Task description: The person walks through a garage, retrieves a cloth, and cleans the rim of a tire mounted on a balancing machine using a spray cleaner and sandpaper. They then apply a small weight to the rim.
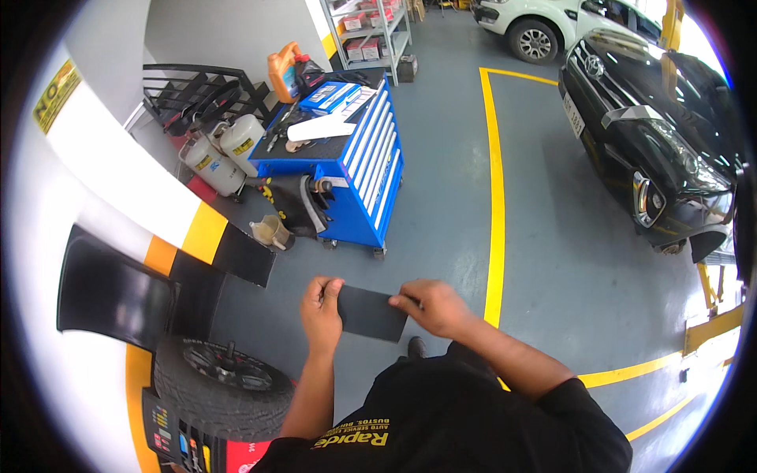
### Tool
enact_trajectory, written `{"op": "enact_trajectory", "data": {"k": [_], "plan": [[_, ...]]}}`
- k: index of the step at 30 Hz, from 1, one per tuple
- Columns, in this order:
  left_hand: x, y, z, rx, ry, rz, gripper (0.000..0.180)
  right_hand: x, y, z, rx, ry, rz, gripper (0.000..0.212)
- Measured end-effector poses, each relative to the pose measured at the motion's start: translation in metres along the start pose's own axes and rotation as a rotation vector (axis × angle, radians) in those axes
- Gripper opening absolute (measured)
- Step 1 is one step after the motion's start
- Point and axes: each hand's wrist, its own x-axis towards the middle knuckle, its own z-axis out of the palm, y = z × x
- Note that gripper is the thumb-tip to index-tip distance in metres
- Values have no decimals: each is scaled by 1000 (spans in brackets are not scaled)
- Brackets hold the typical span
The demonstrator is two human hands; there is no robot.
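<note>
clamped sheet [372, 317] between thumb and fingers of left hand [322, 317] at left edge; pinched upper right corner likewise with right hand [434, 306]. held above floor [445, 213], apart from cart [352, 211]. completed two-handed grip; had not yet set down.

I've got the flat sheet [371, 314] between the left hand [322, 314] and the right hand [436, 306], a cabinet [349, 209] ahead and to the left!
Up on the cabinet: a jug [281, 75] toward the far end, and I see a case [330, 97] to the jug's right, nearer me. Behind the cabinet I pick out a rack [395, 47], boxes [363, 50] on it. Left of the cabinet, two tanks [214, 167] side by side; a pitcher [271, 233] sits on the floor [441, 181] between the cabinet and the wall [106, 130]. Down in my lower left, a wheel [217, 402] near that wall. Over right, a floor stripe [495, 181] runs between the cabinet and the nearer car [658, 118]; beyond that car, I spot a second vehicle [544, 17].
</note>
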Motion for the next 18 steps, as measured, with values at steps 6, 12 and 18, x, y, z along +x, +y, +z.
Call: {"op": "enact_trajectory", "data": {"k": [6, 12, 18], "plan": [[138, -4, 95, -73, -48, -4, 22, 116, 89, -75, 76, 6, -63, 32], [242, -24, 194, -55, 40, -97, 23, 232, 212, -140, 160, -75, -117, 29], [320, -9, 249, -11, 193, -256, 26, 350, 268, -200, 274, -200, -172, 31]]}}
